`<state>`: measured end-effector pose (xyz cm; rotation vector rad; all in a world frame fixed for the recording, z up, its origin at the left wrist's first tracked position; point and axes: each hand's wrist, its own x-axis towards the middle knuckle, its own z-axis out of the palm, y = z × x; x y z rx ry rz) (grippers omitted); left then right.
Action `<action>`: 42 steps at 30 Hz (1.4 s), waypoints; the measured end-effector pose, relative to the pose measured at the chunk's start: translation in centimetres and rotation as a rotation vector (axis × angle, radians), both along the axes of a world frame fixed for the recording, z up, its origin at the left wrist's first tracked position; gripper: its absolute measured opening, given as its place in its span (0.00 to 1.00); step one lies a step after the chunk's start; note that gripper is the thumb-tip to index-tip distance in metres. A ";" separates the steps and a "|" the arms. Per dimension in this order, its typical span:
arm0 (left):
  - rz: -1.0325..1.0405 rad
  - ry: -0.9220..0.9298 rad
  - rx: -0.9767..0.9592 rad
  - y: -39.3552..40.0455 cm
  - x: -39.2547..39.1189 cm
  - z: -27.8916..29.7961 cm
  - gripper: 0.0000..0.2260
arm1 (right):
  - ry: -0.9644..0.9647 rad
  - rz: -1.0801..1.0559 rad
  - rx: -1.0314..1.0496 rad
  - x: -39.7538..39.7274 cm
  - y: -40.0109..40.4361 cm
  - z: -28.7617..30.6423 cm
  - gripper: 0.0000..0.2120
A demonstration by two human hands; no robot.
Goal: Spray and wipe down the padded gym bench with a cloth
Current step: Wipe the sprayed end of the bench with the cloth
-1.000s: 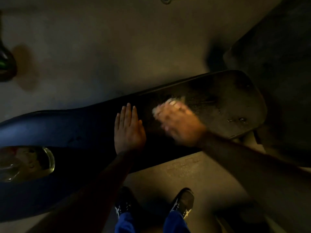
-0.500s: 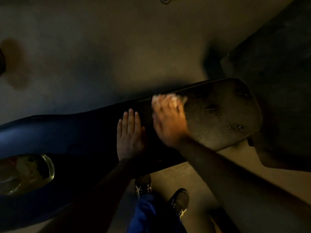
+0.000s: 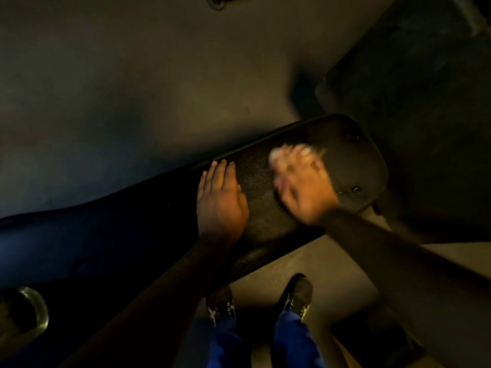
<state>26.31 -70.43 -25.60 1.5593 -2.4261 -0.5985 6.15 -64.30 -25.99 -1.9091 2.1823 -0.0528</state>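
— Head camera is looking straight down at the floor, and at the far left edge something glassy [image 3: 32, 312] is glinting; I can't tell what it is.

— Moving right, the padded gym bench [image 3: 353, 155] is running slantwise from the dark lower left up to its rounded end on the right. That left stretch is sitting in shadow, so I can't judge whether it's been wiped.

— The left hand [image 3: 220, 200] is lying flat on the pad near the middle, fingers straight and together, pressing down, gripping nothing.

— Just beside it, the right hand [image 3: 303, 184] is blurring across the pad, fingers spread over a pale cloth [image 3: 289, 154] bunched under the fingertips. I can't tell whether they're curling round it or only pressing it flat.

— Further right, droplets [image 3: 354, 189] are shining near the bench's end, so I'd say the spraying is done there and the wiping is partway through.

— That wet end looks unfinished to me. No spray bottle is showing. Below, the person's shoes [image 3: 299, 296] are standing on the floor beside the bench.
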 end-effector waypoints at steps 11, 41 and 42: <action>0.006 0.063 0.056 1.1 -0.5 -0.5 0.21 | -0.050 -0.043 -0.009 1.7 4.7 -0.2 0.30; -0.108 0.078 0.032 2.2 -3.0 0.5 0.21 | -0.007 0.067 -0.038 0.0 6.6 -0.7 0.32; -0.105 0.079 0.030 2.3 -3.4 0.2 0.21 | -0.022 -0.128 -0.042 -0.7 5.5 -0.2 0.31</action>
